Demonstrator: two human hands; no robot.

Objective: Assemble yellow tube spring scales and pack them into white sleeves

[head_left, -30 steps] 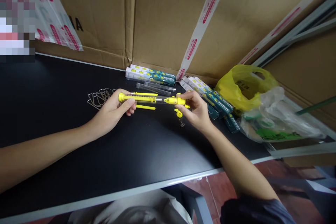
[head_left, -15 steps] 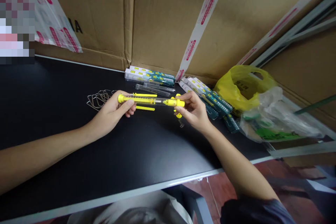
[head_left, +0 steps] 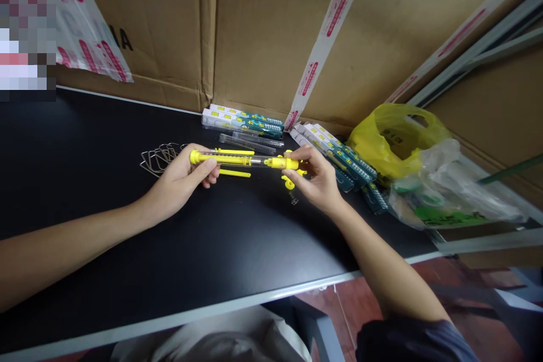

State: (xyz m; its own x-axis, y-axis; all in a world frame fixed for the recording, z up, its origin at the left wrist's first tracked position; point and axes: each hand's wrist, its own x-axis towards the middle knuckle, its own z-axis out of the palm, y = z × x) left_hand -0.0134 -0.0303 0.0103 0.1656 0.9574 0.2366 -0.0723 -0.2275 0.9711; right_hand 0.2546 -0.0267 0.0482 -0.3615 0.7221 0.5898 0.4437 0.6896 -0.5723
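Note:
A spring scale (head_left: 231, 160), a clear tube with yellow ends and a yellow inner strip, lies level between my two hands above the table. My left hand (head_left: 180, 175) is closed round its left end, thumb along the near side. My right hand (head_left: 316, 174) pinches the yellow piece at the right end between thumb and fingers. Behind and below the scale, yellow strips (head_left: 235, 173) lie on the table. Small yellow parts (head_left: 289, 183) and a little coil spring (head_left: 293, 198) sit beneath my right fingers, partly hidden. Bent metal wires (head_left: 156, 158) lie behind my left hand.
Clear tubes (head_left: 248, 142) and printed boxes (head_left: 241, 123) lie at the back of the black table (head_left: 203, 260). More boxes (head_left: 339, 153) are stacked to the right, beside a yellow plastic bag (head_left: 369, 141) and a clear bag (head_left: 458, 192). Large cardboard (head_left: 263, 39) stands behind.
My right thumb and fingers have shifted slightly round the yellow end piece, which looks a little turned. My left hand keeps its hold.

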